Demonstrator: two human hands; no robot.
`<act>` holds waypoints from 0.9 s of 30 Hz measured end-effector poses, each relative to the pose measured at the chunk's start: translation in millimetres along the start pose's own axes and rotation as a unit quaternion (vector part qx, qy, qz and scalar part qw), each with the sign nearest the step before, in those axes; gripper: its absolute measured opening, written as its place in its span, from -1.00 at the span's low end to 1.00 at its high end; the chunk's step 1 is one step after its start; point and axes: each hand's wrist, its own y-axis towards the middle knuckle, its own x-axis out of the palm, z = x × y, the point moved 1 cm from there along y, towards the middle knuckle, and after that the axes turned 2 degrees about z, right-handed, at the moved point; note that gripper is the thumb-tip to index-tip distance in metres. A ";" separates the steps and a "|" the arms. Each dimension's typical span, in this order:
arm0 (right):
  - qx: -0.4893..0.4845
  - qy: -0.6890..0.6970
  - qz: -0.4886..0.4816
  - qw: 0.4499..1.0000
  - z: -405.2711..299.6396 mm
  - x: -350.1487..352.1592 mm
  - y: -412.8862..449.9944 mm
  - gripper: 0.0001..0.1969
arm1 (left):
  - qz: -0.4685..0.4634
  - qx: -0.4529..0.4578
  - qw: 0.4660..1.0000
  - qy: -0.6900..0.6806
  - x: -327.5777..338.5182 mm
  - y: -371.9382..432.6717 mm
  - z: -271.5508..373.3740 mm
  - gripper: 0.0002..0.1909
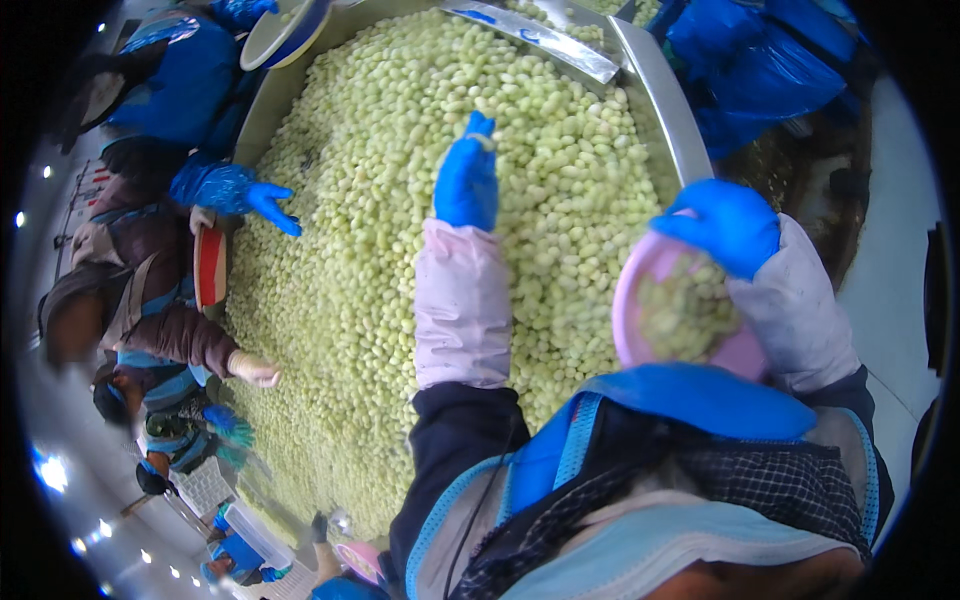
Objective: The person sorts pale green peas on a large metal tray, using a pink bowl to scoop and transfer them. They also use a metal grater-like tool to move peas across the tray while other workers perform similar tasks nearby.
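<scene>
A broad heap of pale green, oval fruits, perhaps peeled grapes (360, 247), fills the metal trough before me. Over its middle reaches my left hand (466, 176) in a blue glove, fingers pointing away from me. A pale piece shows near its fingertips; whether the fingers grip it is unclear. My right hand (720, 225), also in a blue glove, holds the rim of a pink bowl (628, 315) at the trough's right side. The bowl is tilted, with a pile of the same green fruits inside, slightly blurred.
Co-workers stand along the left side; a blue-gloved hand (262, 202) and a bare hand (255, 369) reach over the heap. A red-and-white container (210, 266) and a blue-and-white bowl (300, 37) are at the left edge. The metal trough wall (660, 97) rises at right.
</scene>
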 end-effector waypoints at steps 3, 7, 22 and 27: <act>0.004 -0.006 -0.015 1.000 1.9 3.9 2.9 -0.53 | -0.047 0.022 0.994 -0.100 -7.5 -15.9 7.9 -0.79; -0.003 -0.047 -0.017 0.999 6.1 4.6 6.2 -0.50 | -0.081 0.038 0.989 -0.118 12.2 -40.6 21.0 -0.78; -0.026 -0.144 -0.012 0.989 7.0 9.0 4.6 -0.39 | 0.029 0.103 0.891 0.440 57.5 -200.9 10.1 -0.28; -0.037 -0.125 0.003 0.992 19.2 17.2 2.4 -0.35 | 0.277 -0.075 0.711 0.642 -110.3 -295.8 68.7 -0.27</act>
